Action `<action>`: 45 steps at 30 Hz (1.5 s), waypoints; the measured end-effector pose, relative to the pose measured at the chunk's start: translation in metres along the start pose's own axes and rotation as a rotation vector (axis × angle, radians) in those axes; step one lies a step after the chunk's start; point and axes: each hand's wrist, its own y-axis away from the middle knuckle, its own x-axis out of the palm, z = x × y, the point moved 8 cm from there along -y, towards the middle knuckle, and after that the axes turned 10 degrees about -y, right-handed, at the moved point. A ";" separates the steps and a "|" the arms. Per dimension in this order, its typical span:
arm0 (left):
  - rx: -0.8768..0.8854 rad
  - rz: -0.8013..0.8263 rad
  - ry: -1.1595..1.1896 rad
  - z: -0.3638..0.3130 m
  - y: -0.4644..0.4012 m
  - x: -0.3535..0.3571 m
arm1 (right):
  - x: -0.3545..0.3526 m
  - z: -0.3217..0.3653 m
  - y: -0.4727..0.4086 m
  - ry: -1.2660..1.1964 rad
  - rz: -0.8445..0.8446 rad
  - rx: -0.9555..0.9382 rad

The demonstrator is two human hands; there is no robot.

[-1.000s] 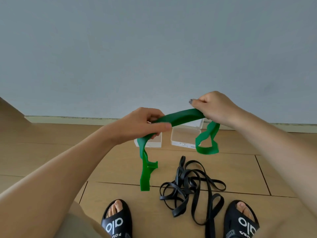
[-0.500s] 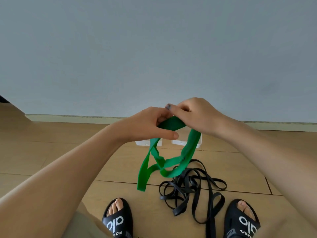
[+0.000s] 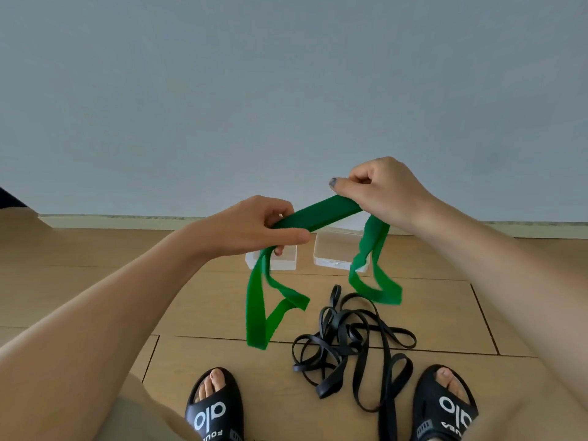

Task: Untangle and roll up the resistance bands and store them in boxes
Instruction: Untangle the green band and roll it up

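Observation:
Both my hands hold a wide green resistance band (image 3: 318, 214) in the air above the floor. My left hand (image 3: 254, 227) pinches it at the left, and my right hand (image 3: 381, 189) grips it higher at the right, so a flat stretch runs between them. A loop of the band hangs down from each hand. A tangle of thin black bands (image 3: 353, 342) lies on the wooden floor between my feet. Two clear plastic boxes stand by the wall: the left box (image 3: 286, 261) is partly hidden by my left hand, the right box (image 3: 334, 251) by the green band.
My feet in black slides (image 3: 213, 409) (image 3: 445, 405) stand at the lower edge, either side of the black tangle. A grey wall with a pale skirting board (image 3: 127, 219) rises right behind the boxes. Wooden floor extends left and right.
My hands were together half a second ago; now they have drawn apart, the right one up and to the right, stretching a flat length of the green band between them.

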 end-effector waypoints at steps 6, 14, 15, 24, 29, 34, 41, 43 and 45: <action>-0.033 -0.104 0.029 -0.001 0.001 -0.007 | 0.007 -0.019 0.001 0.018 0.135 0.123; 0.040 -0.081 0.077 -0.026 -0.002 0.008 | 0.059 0.021 0.019 -0.137 0.255 0.070; 0.035 -0.081 0.059 -0.025 -0.002 0.009 | 0.060 0.022 0.019 -0.114 0.243 0.059; -0.087 0.007 0.082 -0.005 0.006 0.009 | 0.009 0.021 0.006 0.070 0.007 -0.091; -0.035 -0.037 -0.007 -0.010 0.000 0.008 | -0.006 0.013 0.002 0.060 -0.095 -0.055; 0.013 -0.073 0.028 -0.009 0.002 -0.004 | -0.012 0.003 -0.001 0.015 -0.100 -0.003; -0.038 -0.142 -0.065 0.003 0.001 -0.009 | 0.004 -0.006 0.002 0.040 0.023 0.085; -0.034 -0.213 -0.076 0.001 0.000 -0.013 | 0.020 -0.002 0.008 0.007 0.122 0.122; -0.009 -0.242 -0.081 -0.007 0.000 -0.013 | 0.038 0.007 0.014 -0.051 0.194 0.124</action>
